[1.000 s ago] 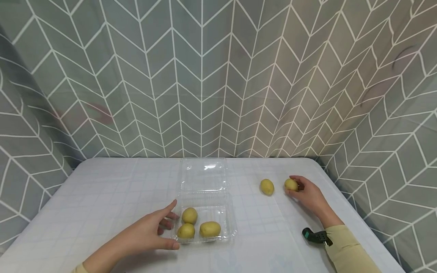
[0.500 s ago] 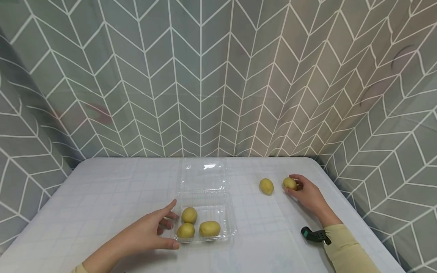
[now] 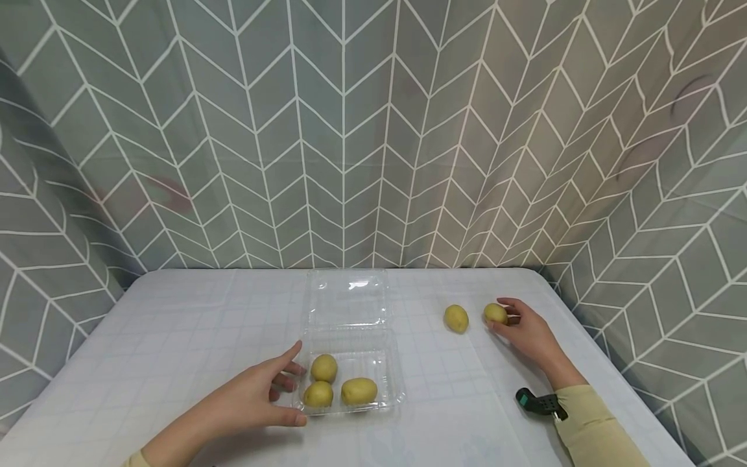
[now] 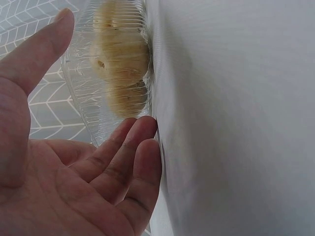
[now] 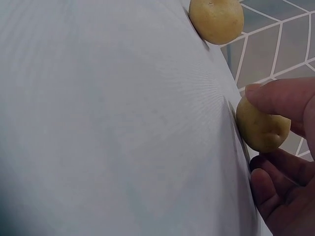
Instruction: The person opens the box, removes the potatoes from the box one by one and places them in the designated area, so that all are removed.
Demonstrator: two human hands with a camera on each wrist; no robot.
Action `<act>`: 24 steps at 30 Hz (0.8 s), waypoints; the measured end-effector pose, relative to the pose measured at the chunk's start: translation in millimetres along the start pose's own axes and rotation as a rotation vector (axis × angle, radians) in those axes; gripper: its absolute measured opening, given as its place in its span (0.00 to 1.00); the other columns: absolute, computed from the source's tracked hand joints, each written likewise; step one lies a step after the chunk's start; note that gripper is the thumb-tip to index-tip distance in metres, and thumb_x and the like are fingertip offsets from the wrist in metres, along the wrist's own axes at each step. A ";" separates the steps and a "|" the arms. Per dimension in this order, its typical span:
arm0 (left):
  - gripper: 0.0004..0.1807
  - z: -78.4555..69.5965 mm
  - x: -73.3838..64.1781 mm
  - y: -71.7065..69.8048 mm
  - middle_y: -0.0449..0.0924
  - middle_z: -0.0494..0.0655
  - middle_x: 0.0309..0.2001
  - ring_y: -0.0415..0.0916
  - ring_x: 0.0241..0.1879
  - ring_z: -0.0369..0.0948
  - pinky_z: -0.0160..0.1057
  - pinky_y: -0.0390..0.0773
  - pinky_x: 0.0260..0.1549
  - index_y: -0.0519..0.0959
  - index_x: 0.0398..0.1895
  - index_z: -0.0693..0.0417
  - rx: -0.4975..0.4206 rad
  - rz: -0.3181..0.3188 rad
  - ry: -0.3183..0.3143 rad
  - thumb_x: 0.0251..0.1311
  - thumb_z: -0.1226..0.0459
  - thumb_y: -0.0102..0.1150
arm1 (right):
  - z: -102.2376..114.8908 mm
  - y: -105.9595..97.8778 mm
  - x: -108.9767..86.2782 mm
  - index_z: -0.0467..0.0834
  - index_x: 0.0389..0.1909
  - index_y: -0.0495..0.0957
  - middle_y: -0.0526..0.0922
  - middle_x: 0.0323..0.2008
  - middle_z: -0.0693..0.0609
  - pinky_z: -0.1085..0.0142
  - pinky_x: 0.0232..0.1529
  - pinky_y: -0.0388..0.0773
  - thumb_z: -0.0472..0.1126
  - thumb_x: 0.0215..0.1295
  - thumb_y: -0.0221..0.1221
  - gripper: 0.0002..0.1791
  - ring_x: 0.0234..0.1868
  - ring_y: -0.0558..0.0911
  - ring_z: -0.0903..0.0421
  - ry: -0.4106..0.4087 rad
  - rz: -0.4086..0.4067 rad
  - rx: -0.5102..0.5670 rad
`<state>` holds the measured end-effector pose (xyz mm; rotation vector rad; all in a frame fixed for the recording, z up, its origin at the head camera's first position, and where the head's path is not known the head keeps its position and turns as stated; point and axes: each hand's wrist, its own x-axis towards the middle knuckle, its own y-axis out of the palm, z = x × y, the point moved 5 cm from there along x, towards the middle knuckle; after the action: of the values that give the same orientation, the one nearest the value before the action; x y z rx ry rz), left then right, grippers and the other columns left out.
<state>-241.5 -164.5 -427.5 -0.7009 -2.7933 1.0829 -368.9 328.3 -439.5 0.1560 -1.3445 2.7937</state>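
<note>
My right hand holds a small yellow potato at the right of the table, thumb on one side and fingers on the other. The right wrist view shows that potato low against the white cloth. My left hand is spread beside the left wall of a clear plastic clamshell box, thumb apart from the fingers. In the left wrist view its fingertips come right up to the box's ridged wall. Inside the box lie three potatoes: one at the back, two at the front.
Another loose potato lies left of the held one. The box's clear lid is folded back flat toward the far table edge. A patterned grey curtain surrounds the white-covered table. A black strap device sits at the right wrist.
Almost nothing differs. The right hand stays on the same potato, the left hand keeps its place at the box, and the head view has shifted very slightly.
</note>
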 end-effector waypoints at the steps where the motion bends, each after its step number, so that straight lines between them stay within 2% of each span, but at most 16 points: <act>1: 0.64 -0.1 -0.2 0.0 0.74 0.42 0.60 0.76 0.51 0.41 0.37 0.78 0.44 0.49 0.79 0.56 0.001 -0.001 0.001 0.45 0.43 0.76 | 0.1 -0.1 -0.3 0.36 0.68 0.65 0.74 0.58 0.32 0.46 0.52 0.75 0.48 0.63 0.67 0.37 0.55 0.77 0.38 0.003 0.003 0.003; 9: 0.64 -0.9 -0.8 -0.6 0.74 0.42 0.60 0.76 0.52 0.41 0.37 0.78 0.44 0.49 0.79 0.56 -0.001 0.000 0.005 0.45 0.43 0.76 | 3.1 -3.1 -4.4 0.37 0.70 0.62 0.72 0.60 0.31 0.44 0.54 0.73 0.52 0.63 0.67 0.41 0.57 0.75 0.37 0.018 0.016 0.021; 13: 0.64 -1.4 -1.1 -1.0 0.74 0.42 0.60 0.76 0.52 0.41 0.37 0.78 0.44 0.49 0.79 0.57 -0.003 -0.001 0.004 0.45 0.43 0.76 | 6.4 -7.8 -7.4 0.38 0.70 0.62 0.71 0.62 0.31 0.41 0.56 0.71 0.53 0.64 0.66 0.40 0.61 0.72 0.34 0.016 0.004 -0.003; 16: 0.64 -2.1 -1.4 -1.0 0.74 0.43 0.61 0.76 0.52 0.41 0.38 0.78 0.44 0.49 0.79 0.57 -0.007 0.000 0.003 0.45 0.43 0.76 | 10.3 -13.9 -11.2 0.38 0.69 0.64 0.70 0.62 0.31 0.40 0.58 0.67 0.52 0.65 0.65 0.38 0.63 0.68 0.34 -0.018 -0.040 -0.025; 20: 0.64 -2.0 -1.3 -0.9 0.74 0.43 0.60 0.76 0.51 0.41 0.38 0.78 0.44 0.49 0.79 0.57 -0.006 0.000 0.000 0.45 0.43 0.76 | 19.1 -23.0 -16.9 0.36 0.66 0.67 0.72 0.61 0.32 0.41 0.59 0.67 0.47 0.65 0.65 0.33 0.63 0.68 0.35 -0.112 -0.123 -0.022; 24: 0.64 -1.6 -1.6 -0.7 0.74 0.42 0.60 0.76 0.52 0.41 0.39 0.78 0.44 0.49 0.79 0.57 -0.007 -0.002 0.004 0.45 0.43 0.76 | 34.1 -28.1 -21.8 0.35 0.66 0.68 0.72 0.61 0.34 0.41 0.59 0.68 0.44 0.65 0.66 0.32 0.62 0.69 0.36 -0.160 -0.149 0.008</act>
<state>-240.0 -164.7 -425.7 -0.6995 -2.7954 1.0701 -342.4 319.5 -398.8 0.4690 -1.2930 2.7109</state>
